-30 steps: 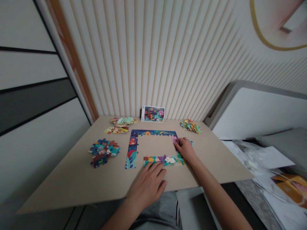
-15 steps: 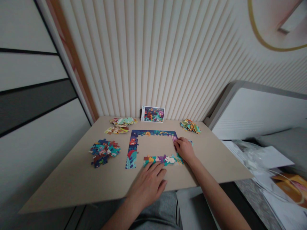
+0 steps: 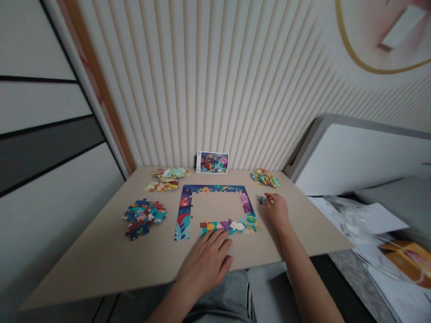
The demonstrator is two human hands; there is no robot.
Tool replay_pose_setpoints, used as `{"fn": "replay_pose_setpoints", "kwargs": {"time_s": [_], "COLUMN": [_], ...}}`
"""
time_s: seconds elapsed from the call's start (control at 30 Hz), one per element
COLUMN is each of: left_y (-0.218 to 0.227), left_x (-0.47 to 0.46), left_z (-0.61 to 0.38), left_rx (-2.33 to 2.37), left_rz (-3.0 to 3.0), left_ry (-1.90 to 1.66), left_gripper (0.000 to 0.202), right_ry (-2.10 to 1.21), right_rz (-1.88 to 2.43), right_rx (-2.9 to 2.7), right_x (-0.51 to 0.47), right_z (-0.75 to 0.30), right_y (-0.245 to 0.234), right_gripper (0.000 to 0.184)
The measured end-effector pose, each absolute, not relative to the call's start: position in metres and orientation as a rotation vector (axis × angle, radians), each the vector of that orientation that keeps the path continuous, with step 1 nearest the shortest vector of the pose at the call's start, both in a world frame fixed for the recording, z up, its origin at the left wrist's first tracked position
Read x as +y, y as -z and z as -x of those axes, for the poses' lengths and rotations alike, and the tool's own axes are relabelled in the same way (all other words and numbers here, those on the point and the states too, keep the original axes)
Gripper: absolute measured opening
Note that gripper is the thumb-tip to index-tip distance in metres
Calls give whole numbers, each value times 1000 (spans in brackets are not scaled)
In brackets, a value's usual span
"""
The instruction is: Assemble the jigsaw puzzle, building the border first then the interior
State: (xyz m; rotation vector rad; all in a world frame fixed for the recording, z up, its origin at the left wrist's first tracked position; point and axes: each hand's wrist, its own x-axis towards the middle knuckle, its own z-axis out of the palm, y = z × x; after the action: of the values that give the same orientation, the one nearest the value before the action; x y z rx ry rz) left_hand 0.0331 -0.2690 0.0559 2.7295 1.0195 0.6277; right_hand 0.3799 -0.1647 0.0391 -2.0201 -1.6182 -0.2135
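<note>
A jigsaw border (image 3: 183, 215) lies on the table, joined along its left, top and right sides, with a gap in the bottom row near the left corner. My left hand (image 3: 210, 255) rests with fingers stretched out on the bottom strip (image 3: 236, 225), which shows a white rabbit. To the right of the border, my right hand (image 3: 278, 210) has its thumb and fingertips closed at a small dark teal puzzle piece (image 3: 261, 199). The fingers partly cover that piece.
Mixed blue and red pieces (image 3: 144, 215) lie in a pile at the left. Other piles stand at the back left (image 3: 170, 175) and back right (image 3: 265, 177). A picture card (image 3: 212, 162) leans on the ribbed wall. Papers and plastic (image 3: 357, 220) lie beyond the table's right edge.
My right hand has moved right, off the border's right side to the loose piece, uncovering the pink and purple border pieces. My left hand stays on the bottom strip.
</note>
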Motion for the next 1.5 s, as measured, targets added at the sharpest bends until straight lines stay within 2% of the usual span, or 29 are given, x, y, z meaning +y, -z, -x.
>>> {"fn": "replay_pose_setpoints", "kwargs": {"time_s": [0.2,0.4,0.53,0.8,1.03,1.27,1.5], "left_y": [-61,-60,-58,-60,-59,-60,-62], "left_x": [-272,-272,-271,-271,-271,-271,-272], "left_z": [-33,-33,-33,-33,-34,-34,-34], "left_rx": [1034,1012,1007,1015,1019,1011,1009], "left_rz": [-2722,-2735,-2737,-2728,-2729,-2727,-2727], "left_ry": [-595,-595,-598,-592,-607,-621,-635], "left_gripper": [33,34,34,33,33,32,32], "right_ry": [-44,-13,-98,-560,-766,-1002,-1076], "right_rz": [2216,2215,2085,1375,1310,1223,1175], "right_rx": [-1511,-1594,-1485,-1329,-1290,-1346,-1466], "right_x": [-166,-166,-169,-170,-172,-172,-175], "right_z": [-422,-413,-412,-376,-352,-319,-305], "right_y": [-27,-30,-29,-42,-49,-46,-44], "right_gripper": [51,54,52,57,60,49,48]}}
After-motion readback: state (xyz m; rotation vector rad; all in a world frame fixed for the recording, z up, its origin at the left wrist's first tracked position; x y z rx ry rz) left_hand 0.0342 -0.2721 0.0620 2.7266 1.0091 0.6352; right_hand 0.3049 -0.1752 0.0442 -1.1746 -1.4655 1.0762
